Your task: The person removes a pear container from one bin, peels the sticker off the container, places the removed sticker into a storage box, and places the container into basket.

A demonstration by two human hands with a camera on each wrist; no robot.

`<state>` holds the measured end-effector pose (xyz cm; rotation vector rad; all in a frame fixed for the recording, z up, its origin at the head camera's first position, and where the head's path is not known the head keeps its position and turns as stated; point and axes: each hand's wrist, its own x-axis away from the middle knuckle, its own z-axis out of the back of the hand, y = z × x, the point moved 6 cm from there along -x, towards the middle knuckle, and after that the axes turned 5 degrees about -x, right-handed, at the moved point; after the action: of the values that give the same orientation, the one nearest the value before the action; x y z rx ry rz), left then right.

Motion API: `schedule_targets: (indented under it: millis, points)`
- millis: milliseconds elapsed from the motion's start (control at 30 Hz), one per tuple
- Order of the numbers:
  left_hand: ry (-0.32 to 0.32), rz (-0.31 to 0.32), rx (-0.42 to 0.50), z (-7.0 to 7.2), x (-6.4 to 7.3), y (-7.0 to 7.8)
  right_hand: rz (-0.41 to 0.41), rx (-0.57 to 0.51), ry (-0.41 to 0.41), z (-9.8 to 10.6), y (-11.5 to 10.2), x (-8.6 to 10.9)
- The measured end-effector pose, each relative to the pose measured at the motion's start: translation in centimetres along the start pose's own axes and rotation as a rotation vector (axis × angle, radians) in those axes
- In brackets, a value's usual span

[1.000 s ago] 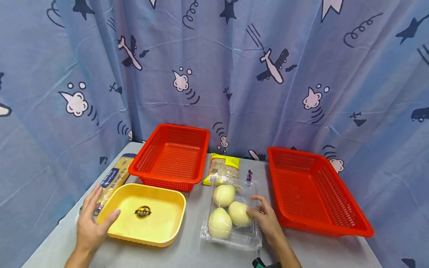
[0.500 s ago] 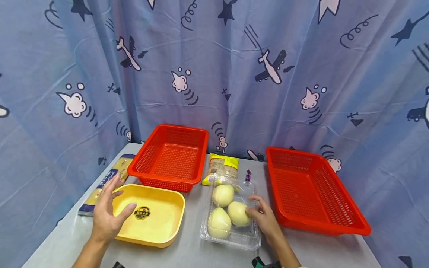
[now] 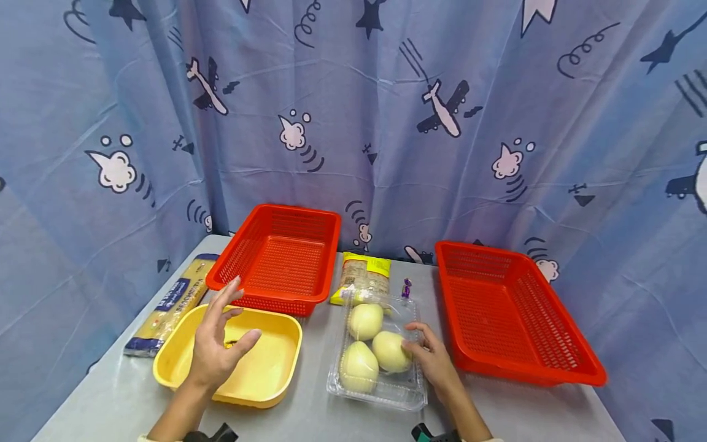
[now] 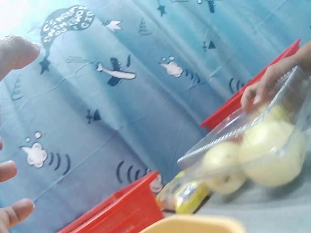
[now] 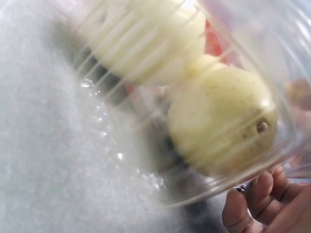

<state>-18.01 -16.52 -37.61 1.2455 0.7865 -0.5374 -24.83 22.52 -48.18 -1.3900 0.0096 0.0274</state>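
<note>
Three pale yellow pears (image 3: 366,321) lie inside a clear plastic box (image 3: 386,394) on the table. My right hand (image 3: 439,365) grips the box's right edge, thumb above and the other fingers curled at the side. In the right wrist view its fingertips (image 5: 262,187) meet the clear rim near one pear. My left hand (image 3: 218,350) hangs over the yellow tray (image 3: 273,353), thumb and fingers spread apart, holding nothing. It hides part of the tray's round label. From the left wrist view, the box stands off to the right of the left hand's fingers.
Behind the tray stands a red basket (image 3: 293,261); another red basket (image 3: 508,313) is at right. A long spaghetti pack (image 3: 173,304) lies on the far left. A yellow-edged bag (image 3: 366,276) and a purple-wrapped candy (image 3: 406,288) sit behind the box.
My left hand has moved right, from the tray's left rim to over its middle. The right hand stays at the box's edge, and the box keeps its place.
</note>
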Motion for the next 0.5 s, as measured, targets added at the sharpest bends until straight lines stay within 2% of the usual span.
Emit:
schedule_targets:
  millis: [200, 500]
  points:
    - [-0.061, 0.035, 0.041, -2.4, -0.5, 0.1, -0.016, 0.013, 0.009, 0.0, -0.1, 0.1]
    - [-0.109, 0.072, 0.053, -5.6, -0.3, -0.6, -0.026, 0.011, 0.012, 0.0, -0.1, 0.1]
